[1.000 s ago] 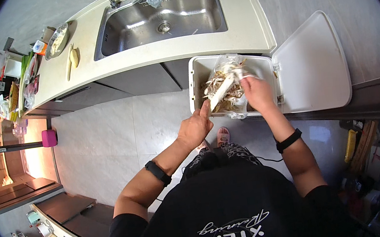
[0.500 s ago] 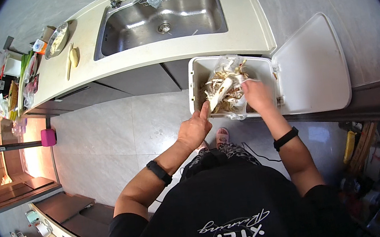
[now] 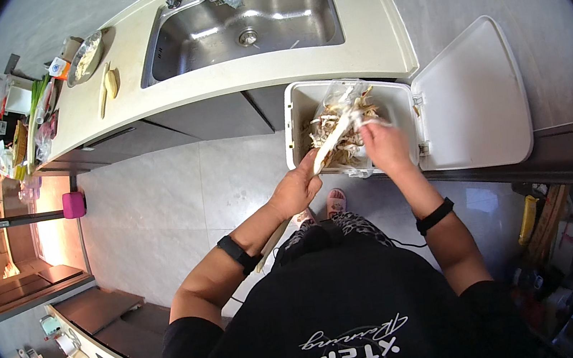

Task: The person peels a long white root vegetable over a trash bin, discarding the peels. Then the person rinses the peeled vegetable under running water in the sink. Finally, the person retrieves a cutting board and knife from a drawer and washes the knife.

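In the head view, a long pale stalk [image 3: 331, 145] slants over an open white bin, its skin partly off and its surface whitish. My left hand [image 3: 297, 191] is closed around its lower part. Close to the stalk's upper end, my right hand [image 3: 385, 146] has its fingers curled in, slightly blurred. A thin white piece shows at these fingers, too smeared to name. Beneath both hands, brownish and white peelings [image 3: 350, 147] lie in a clear plastic bag inside the white bin [image 3: 289, 131]. Under my left forearm a narrow beige length [image 3: 272, 247] shows; whether it belongs to the stalk is unclear.
The bin's raised lid [image 3: 472, 104] leans out to the right. Ahead is the counter [image 3: 216, 87] with a steel sink [image 3: 246, 36]. Two pale pieces [image 3: 108, 86] and a metal bowl [image 3: 88, 56] lie at its left. Tools and clutter fill the lower right.
My left hand has shifted slightly left and down, now wrapped further around the stalk. My right hand has moved slightly left. The stalk now tilts more steeply, and the beige length has come into view.
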`<state>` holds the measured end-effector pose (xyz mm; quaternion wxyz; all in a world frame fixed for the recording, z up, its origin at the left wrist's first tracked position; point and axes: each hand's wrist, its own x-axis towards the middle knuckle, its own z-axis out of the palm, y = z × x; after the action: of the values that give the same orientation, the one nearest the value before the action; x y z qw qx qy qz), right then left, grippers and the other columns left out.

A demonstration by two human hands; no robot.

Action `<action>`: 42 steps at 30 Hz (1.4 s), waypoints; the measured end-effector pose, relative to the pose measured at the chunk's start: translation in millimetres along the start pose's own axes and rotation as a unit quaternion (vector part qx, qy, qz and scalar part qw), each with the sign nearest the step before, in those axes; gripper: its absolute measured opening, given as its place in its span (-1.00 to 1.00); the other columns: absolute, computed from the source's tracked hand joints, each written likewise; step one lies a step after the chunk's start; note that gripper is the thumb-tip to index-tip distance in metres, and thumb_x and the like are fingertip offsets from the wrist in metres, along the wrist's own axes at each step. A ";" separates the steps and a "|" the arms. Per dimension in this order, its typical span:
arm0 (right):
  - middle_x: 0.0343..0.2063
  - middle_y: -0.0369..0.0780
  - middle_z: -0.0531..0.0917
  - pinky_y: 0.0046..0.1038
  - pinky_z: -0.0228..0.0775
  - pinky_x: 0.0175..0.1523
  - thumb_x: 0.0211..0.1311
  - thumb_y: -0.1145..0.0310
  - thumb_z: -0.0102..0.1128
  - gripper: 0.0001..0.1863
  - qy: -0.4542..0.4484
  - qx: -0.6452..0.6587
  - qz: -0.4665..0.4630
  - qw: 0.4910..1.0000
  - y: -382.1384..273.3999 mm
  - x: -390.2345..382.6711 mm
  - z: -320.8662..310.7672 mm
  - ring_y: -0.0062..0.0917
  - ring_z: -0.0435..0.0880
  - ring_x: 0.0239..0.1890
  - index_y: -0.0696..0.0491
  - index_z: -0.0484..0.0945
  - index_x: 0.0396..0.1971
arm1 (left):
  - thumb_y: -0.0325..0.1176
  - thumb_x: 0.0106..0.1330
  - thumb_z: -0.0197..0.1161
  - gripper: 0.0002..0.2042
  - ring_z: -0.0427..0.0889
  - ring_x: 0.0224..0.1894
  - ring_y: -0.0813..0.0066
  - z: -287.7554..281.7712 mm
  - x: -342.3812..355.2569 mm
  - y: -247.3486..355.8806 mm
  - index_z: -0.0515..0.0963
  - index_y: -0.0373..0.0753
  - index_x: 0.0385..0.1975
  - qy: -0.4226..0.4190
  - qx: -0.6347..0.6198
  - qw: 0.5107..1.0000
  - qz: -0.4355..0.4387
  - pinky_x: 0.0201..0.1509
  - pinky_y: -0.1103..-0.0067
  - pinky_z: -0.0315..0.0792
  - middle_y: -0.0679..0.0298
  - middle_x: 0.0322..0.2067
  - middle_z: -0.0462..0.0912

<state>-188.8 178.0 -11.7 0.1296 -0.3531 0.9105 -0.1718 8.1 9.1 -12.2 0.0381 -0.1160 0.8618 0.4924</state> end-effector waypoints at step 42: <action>-0.54 -0.14 0.63 -0.18 0.49 -0.38 0.31 0.14 -0.01 -0.73 0.101 -0.005 -0.071 0.992 -35.5 -13.5 -2.6 -0.24 0.66 -0.49 -0.01 0.58 -0.35 | -0.39 0.27 -0.11 -0.37 0.24 -0.69 0.61 -31.3 2.7 39.6 -0.04 -0.04 0.39 -0.132 -0.554 0.795 -0.211 -0.73 0.68 0.23 0.36 -0.52 0.34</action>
<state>-158.7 163.3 6.5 0.0227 -0.3979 0.8925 -0.2111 -2.4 1.2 36.6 0.1838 -0.2297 0.3827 0.8758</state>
